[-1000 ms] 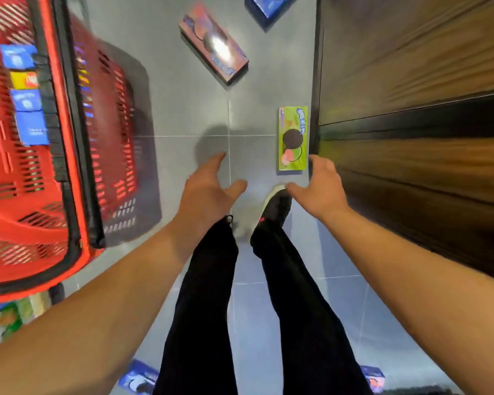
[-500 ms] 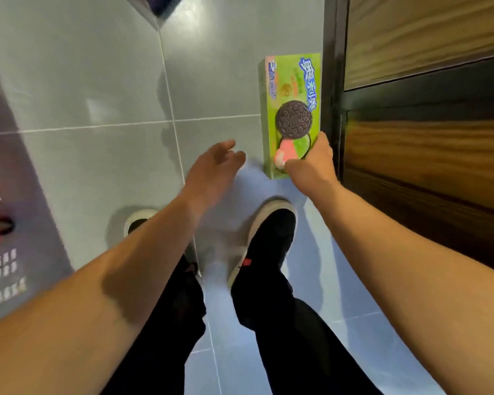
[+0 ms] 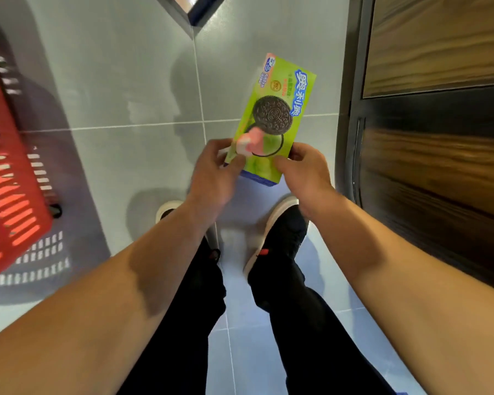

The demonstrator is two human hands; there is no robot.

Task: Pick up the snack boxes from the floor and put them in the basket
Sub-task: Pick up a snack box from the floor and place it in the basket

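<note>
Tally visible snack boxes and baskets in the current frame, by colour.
Green snack box: 1, held by left hand and right hand
Dark blue box corner at top edge: 1, mostly cut off
Red basket: 1
Total: 3

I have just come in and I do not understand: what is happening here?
A person holds a green cardboard cookie box with both hands, the left hand and right hand gripping its near end above the grey tiled floor. A red plastic basket stands at the left; the box is not yet in it.
</note>
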